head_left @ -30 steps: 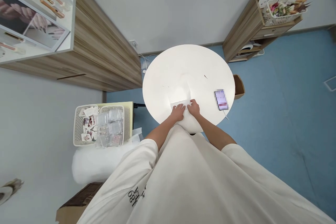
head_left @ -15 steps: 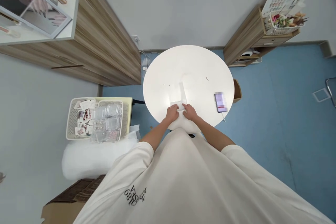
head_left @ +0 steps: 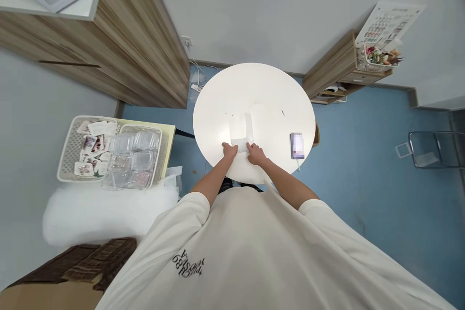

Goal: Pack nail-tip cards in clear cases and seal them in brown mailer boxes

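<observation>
A thin white, see-through wrapping sheet [head_left: 240,145] lies at the near side of the round white table [head_left: 271,87], folded into a short flat piece with a strip running away from me at its right. My left hand [head_left: 229,150] grips the left end of the folded piece, its thumb lying against the edge. At the right end my right hand [head_left: 256,154] holds the sheet with bent fingers, the thumb side toward the fold. Whether anything is wrapped inside cannot be made out.
A phone [head_left: 297,146] with a cable lies on the table's right side. To the left, white baskets [head_left: 65,160] hold cards and clear plastic boxes, beside a large white roll [head_left: 98,213] and a cardboard box [head_left: 47,295]. Wooden cabinets [head_left: 145,43] stand along the wall.
My hands have moved apart, from close together on the sheet to its two ends. The folded piece now lies flatter. The whole view has shifted with my head.
</observation>
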The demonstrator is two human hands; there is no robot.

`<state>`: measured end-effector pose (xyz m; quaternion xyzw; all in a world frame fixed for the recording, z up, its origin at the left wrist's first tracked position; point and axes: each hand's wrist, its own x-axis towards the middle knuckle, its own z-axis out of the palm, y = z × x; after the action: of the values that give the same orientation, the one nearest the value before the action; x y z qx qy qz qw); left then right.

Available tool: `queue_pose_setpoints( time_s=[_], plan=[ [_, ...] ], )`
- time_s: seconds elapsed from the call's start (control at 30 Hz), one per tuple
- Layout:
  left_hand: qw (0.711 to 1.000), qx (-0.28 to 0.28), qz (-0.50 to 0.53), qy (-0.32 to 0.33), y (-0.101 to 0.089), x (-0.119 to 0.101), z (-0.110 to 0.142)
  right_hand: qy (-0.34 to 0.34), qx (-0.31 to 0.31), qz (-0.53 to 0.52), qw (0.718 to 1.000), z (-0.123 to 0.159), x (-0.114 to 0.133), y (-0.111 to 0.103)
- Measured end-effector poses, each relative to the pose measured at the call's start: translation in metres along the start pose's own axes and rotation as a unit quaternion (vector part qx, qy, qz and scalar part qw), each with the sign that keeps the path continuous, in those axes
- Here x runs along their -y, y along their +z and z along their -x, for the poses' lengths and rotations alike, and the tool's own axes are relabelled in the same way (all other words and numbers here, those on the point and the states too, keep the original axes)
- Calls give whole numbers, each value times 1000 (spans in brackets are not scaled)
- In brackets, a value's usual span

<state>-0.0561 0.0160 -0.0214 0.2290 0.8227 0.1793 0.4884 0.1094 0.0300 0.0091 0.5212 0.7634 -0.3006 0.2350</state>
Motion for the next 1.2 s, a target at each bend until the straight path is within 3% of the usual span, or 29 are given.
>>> queue_pose_setpoints(
  time_s=[0.1, 0.37, 0.67, 1.0, 1.2],
  plan=[
    [999, 38, 2, -20, -2, 0, -6, 3, 11, 19, 1000, 0, 2, -2],
    [995, 62, -2, 78, 8, 4, -9, -4, -36, 102, 994, 5, 6, 7],
    [986, 85, -52, 135, 31, -15, -3, -69, -43, 24, 996, 16, -14, 18],
    [973, 154, -71, 158, 24, -20, -3, -100, -110, -110, 983, 23, -24, 23],
    [973, 185, -46, 128, 23, -19, -3, -81, -87, -105, 987, 22, -23, 25]
  ],
)
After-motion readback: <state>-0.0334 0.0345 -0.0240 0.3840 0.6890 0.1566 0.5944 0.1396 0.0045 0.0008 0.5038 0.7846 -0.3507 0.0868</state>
